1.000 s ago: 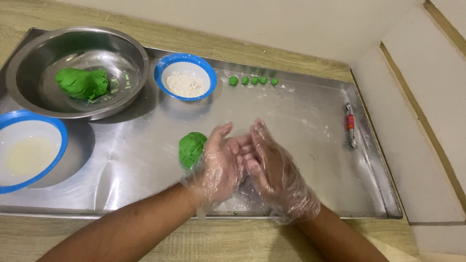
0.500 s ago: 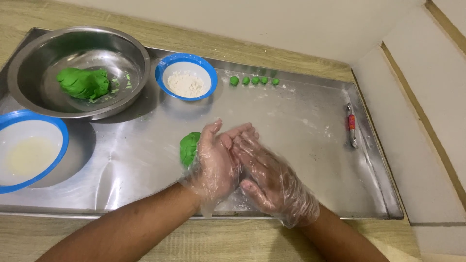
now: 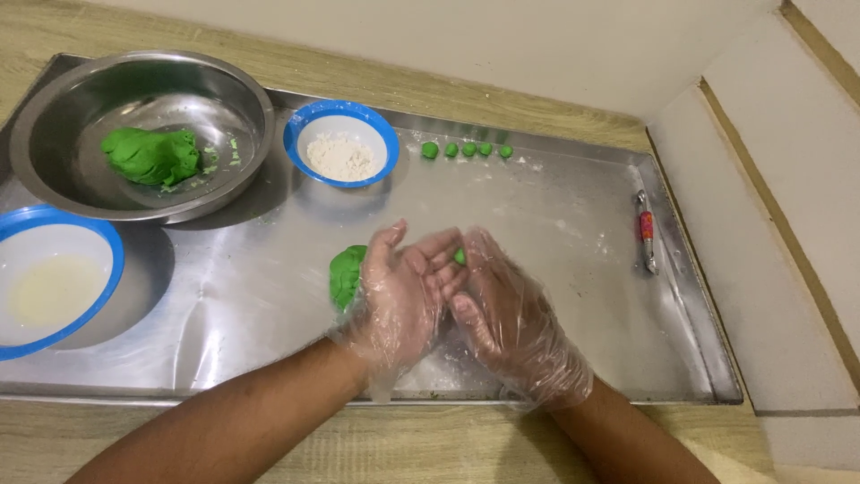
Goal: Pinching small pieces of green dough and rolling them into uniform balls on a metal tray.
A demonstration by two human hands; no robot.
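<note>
dough bit (image 3: 460,256): small green piece, pinched btwn palms, peeking at top of hands
left hand (image 3: 400,296): gloved, cupped, pressed vs right
right hand (image 3: 506,309): gloved, closed over bit
dough lump (image 3: 345,273): on tray (image 3: 573,224), touching left hand's far-left side; left hand nearer
long axis: none, roundish

**A kitchen worktop set up for dough work**

This looks like a home kitchen. A floured steel tray (image 3: 573,215) lies on a wooden counter (image 3: 269,448) against a plain wall. At far left a metal mixing bowl (image 3: 54,108) holds green dough (image 3: 150,155), with a blue-rimmed bowl of flour (image 3: 341,143) just to its right.
</note>
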